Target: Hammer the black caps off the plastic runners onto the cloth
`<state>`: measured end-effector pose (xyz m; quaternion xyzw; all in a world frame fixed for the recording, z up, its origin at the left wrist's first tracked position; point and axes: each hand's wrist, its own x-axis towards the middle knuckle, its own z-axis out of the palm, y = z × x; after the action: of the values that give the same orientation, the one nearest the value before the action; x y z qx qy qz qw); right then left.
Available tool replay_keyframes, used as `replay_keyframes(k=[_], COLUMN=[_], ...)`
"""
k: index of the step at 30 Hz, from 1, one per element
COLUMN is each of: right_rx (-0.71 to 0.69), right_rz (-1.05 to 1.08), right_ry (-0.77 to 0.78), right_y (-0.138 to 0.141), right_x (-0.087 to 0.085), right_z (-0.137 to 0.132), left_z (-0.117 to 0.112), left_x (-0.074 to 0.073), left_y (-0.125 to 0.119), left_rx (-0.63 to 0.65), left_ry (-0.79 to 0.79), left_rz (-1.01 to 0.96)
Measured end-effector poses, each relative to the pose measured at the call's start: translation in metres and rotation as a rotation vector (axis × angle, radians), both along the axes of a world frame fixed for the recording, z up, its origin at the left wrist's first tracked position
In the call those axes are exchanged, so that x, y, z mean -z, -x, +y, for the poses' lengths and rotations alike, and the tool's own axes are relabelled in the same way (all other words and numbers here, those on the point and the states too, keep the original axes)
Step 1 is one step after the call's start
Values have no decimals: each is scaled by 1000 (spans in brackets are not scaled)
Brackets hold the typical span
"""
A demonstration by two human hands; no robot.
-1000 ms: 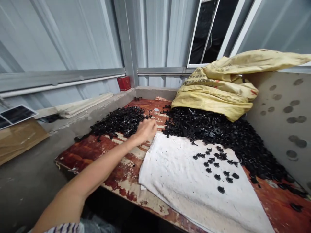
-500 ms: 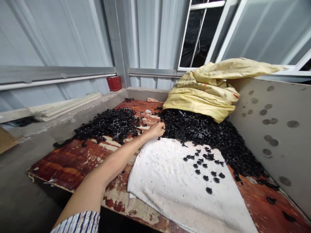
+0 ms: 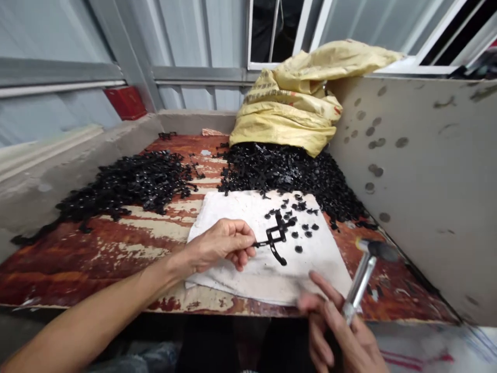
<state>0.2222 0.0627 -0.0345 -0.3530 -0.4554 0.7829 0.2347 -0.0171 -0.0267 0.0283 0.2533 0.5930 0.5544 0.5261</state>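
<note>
Gripping a hammer [image 3: 361, 274], right hand [image 3: 334, 326] joins left hand [image 3: 221, 246] pinching a black sprue [image 3: 277, 235].

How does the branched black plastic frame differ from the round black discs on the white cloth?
The frame is spindly and branched, the discs compact and round. The frame is pinched in the left hand; the discs lie loose on the cloth. Both are black.

The left forearm [image 3: 89, 316] is bare and slim. The 2 hands, left hand [image 3: 219, 246] and right hand [image 3: 334, 324], are bare too, with long thin fingers and short nails; dark clothing [image 3: 209, 344] shows below.
</note>
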Motion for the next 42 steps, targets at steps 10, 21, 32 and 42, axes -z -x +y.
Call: replay_keyframes(k=[10, 21, 32, 42], right_rx=[-26, -66, -116, -40], right_rz=[130, 143, 124, 39], right_ry=[33, 39, 73, -48], right_y=[29, 33, 39, 21], right_x=[-7, -4, -6, -5], right_z=[3, -7, -8, 4], left_z=[-5, 4, 14, 47], left_x=[8, 4, -8, 11], left_y=[-35, -38, -46, -36], left_rx=[106, 328, 317, 270], left_ry=[103, -20, 188, 106], left_rz=[-82, 387, 1226, 478])
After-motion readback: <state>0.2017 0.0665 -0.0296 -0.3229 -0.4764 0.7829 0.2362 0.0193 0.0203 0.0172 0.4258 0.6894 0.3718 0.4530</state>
